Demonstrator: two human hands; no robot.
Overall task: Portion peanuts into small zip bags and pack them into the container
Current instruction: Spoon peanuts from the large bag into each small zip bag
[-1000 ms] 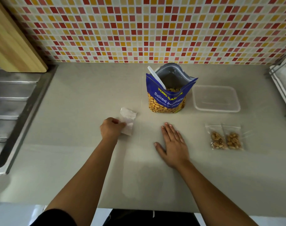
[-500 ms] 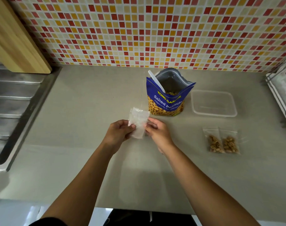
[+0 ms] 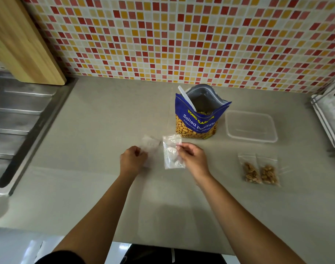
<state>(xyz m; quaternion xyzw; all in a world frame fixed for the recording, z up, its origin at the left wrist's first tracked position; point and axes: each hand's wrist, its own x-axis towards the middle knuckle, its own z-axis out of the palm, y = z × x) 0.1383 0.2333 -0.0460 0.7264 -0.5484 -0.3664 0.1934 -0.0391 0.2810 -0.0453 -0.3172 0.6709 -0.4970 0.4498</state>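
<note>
Right hand [image 3: 194, 159] pinches one empty clear plastic zip bag [image 3: 171, 154] at its right edge; left hand [image 3: 133, 161], just beside, grips the blurred remaining clear bags [image 3: 150, 145].

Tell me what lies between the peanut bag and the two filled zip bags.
Only bare countertop between the peanut bag and the filled zip bags, in the head view.

hands parted, right hand [image 3: 194, 159] took empty bag [image 3: 171, 154]
</note>
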